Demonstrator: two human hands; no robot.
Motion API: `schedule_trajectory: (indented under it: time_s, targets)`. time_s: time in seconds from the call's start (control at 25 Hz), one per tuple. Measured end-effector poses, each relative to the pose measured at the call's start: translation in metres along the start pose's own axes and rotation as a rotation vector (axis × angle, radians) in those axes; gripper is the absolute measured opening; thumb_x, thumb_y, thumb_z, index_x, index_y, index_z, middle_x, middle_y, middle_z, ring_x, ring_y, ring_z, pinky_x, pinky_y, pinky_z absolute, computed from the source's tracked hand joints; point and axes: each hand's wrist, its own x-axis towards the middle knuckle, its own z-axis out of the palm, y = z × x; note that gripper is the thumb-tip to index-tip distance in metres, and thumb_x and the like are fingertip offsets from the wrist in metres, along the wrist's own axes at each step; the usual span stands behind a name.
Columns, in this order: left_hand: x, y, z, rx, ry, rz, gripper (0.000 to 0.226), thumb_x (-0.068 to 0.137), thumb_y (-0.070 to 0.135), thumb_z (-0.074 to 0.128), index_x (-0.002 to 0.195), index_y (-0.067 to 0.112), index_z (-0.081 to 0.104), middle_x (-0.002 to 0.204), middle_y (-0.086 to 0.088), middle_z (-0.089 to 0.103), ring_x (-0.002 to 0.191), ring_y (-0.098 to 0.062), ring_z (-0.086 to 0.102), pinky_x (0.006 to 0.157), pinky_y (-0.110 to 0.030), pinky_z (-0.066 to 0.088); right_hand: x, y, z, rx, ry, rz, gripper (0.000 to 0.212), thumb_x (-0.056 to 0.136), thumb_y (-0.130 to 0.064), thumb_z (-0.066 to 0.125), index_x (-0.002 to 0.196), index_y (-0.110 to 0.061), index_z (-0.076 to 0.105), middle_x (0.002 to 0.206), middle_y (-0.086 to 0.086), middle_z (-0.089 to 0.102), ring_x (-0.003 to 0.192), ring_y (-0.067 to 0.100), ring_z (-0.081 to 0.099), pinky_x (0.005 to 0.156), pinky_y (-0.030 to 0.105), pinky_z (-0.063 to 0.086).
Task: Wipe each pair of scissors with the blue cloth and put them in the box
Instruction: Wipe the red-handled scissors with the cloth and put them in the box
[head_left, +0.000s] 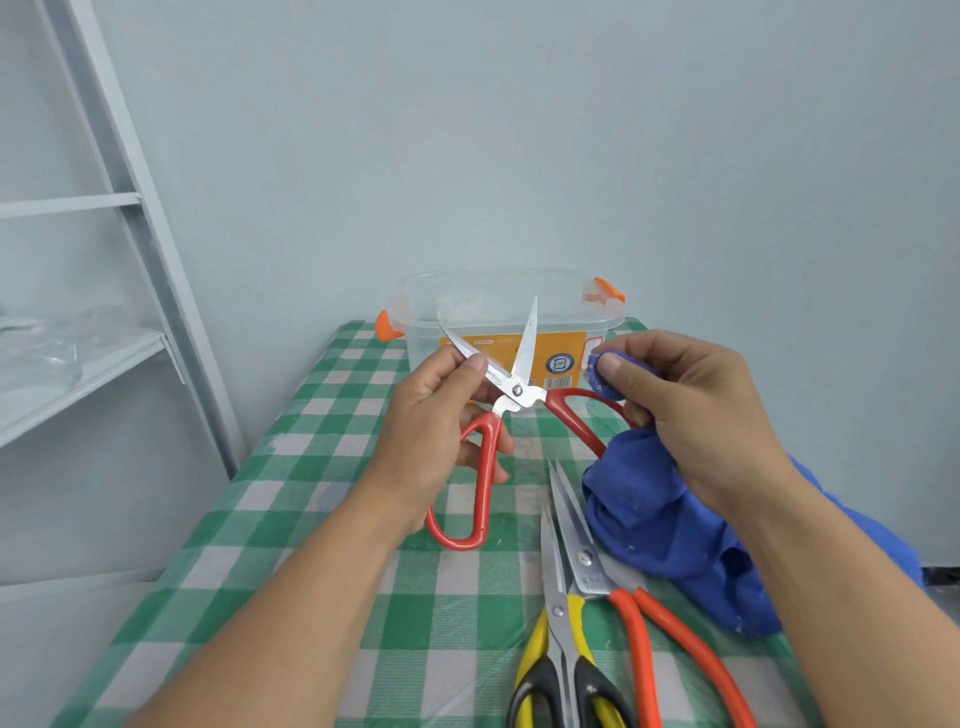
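Left hand (431, 431): holds the red-handled scissors (517, 389) above the table (291, 493), with the thumb lying on one blade near the pivot and the fingers curled about one handle loop. The blades stand apart in a V, tips pointing up and away toward the box (467, 291). The second handle loop runs to the right and passes behind the right hand; whether that hand touches it cannot be told.

Right hand (696, 415): grips the blue cloth (665, 530), with a small wad pinched between thumb and fingertips just beside the right-hand handle loop. The rest of the cloth hangs from the hand and lies bunched on the table at the right.

Box: clear plastic with orange clips at both ends and an orange label on the front, lid off, standing at the far edge of the table behind the held scissors. Its contents are not legible through the wall.

On the table near the front edge: yellow-and-black scissors (557, 613) and orange-handled scissors (586, 558), side by side, blades closed, tips pointing away, just left of the cloth. The table carries a green-and-white checked cover. A grey shelf (78, 374) stands at the left.
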Motion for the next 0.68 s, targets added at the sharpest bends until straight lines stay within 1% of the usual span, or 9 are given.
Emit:
schedule_trajectory:
  time_s: [0.08, 0.2, 0.28, 0.36, 0.4, 0.44, 0.56, 0.6, 0.68]
  targets:
    - [0.000, 0.001, 0.000, 0.034, -0.003, 0.000, 0.021, 0.105, 0.023, 0.049, 0.098, 0.010, 0.065, 0.078, 0.000, 0.067, 0.056, -0.025, 0.062, 0.043, -0.036, 0.055, -0.002, 0.000, 0.005, -0.054, -0.093, -0.029, 0.009, 0.090, 0.003, 0.068, 0.088, -0.004, 0.074, 0.069, -0.004, 0.072, 0.061, 0.004, 0.065, 0.061, 0.012, 0.048]
    - [0.000, 0.001, 0.000, 0.070, 0.000, 0.003, 0.021, 0.104, 0.023, 0.050, 0.105, 0.008, 0.064, 0.079, 0.000, 0.067, 0.056, -0.025, 0.063, 0.044, -0.036, 0.055, -0.006, 0.005, 0.013, -0.124, -0.074, -0.058, 0.012, 0.083, -0.003, 0.078, 0.088, -0.014, 0.075, 0.080, -0.003, 0.076, 0.078, 0.013, 0.073, 0.074, 0.023, 0.057]
    - [-0.001, 0.000, 0.002, 0.082, -0.003, 0.006, 0.021, 0.104, 0.023, 0.050, 0.105, 0.007, 0.063, 0.077, 0.003, 0.066, 0.056, -0.024, 0.063, 0.044, -0.037, 0.056, -0.007, 0.008, 0.019, -0.169, -0.038, -0.105, 0.012, 0.081, -0.006, 0.081, 0.084, -0.015, 0.074, 0.082, -0.003, 0.075, 0.078, 0.015, 0.071, 0.072, 0.025, 0.058]
    - [-0.002, 0.000, 0.004, 0.086, -0.005, 0.011, 0.021, 0.104, 0.022, 0.050, 0.105, 0.006, 0.062, 0.075, 0.005, 0.064, 0.055, -0.023, 0.063, 0.044, -0.038, 0.055, -0.008, 0.010, 0.027, -0.202, -0.035, -0.174, 0.012, 0.082, -0.007, 0.080, 0.079, -0.016, 0.072, 0.078, -0.006, 0.072, 0.068, 0.010, 0.063, 0.062, 0.019, 0.049]
    - [-0.002, 0.000, 0.005, 0.087, -0.004, 0.013, 0.020, 0.104, 0.022, 0.050, 0.105, 0.006, 0.062, 0.074, 0.006, 0.063, 0.054, -0.022, 0.063, 0.043, -0.038, 0.055, -0.009, 0.011, 0.031, -0.215, -0.028, -0.205, 0.015, 0.083, -0.008, 0.079, 0.077, -0.019, 0.072, 0.077, -0.008, 0.071, 0.068, 0.009, 0.061, 0.062, 0.019, 0.046]
    - [-0.002, 0.000, 0.006, 0.087, -0.003, 0.014, 0.019, 0.104, 0.022, 0.050, 0.103, 0.007, 0.062, 0.073, 0.007, 0.063, 0.054, -0.022, 0.063, 0.043, -0.038, 0.055, -0.009, 0.014, 0.034, -0.225, -0.014, -0.227, 0.017, 0.084, -0.009, 0.079, 0.077, -0.023, 0.071, 0.076, -0.010, 0.071, 0.071, 0.012, 0.062, 0.065, 0.023, 0.047]
    - [-0.004, 0.001, 0.008, 0.086, 0.001, 0.018, 0.017, 0.104, 0.020, 0.050, 0.099, 0.010, 0.063, 0.071, 0.007, 0.064, 0.053, -0.022, 0.063, 0.042, -0.039, 0.055, -0.009, 0.020, 0.040, -0.275, 0.006, -0.266, 0.014, 0.085, -0.020, 0.077, 0.078, -0.029, 0.068, 0.078, -0.011, 0.070, 0.080, 0.024, 0.065, 0.072, 0.045, 0.054]
    - [-0.005, 0.002, 0.009, 0.086, 0.002, 0.024, 0.017, 0.104, 0.019, 0.050, 0.098, 0.010, 0.064, 0.071, 0.007, 0.063, 0.053, -0.022, 0.063, 0.042, -0.039, 0.055, -0.009, 0.020, 0.041, -0.278, -0.001, -0.268, 0.013, 0.085, -0.022, 0.076, 0.078, -0.028, 0.067, 0.077, -0.010, 0.070, 0.079, 0.026, 0.065, 0.071, 0.048, 0.054]
    - [-0.005, 0.002, 0.009, 0.089, 0.001, 0.036, 0.018, 0.104, 0.018, 0.051, 0.095, 0.010, 0.064, 0.072, 0.005, 0.063, 0.053, -0.023, 0.063, 0.041, -0.039, 0.055, -0.008, 0.020, 0.040, -0.282, -0.012, -0.277, 0.015, 0.086, -0.020, 0.076, 0.077, -0.026, 0.066, 0.074, -0.007, 0.069, 0.074, 0.027, 0.065, 0.067, 0.049, 0.053]
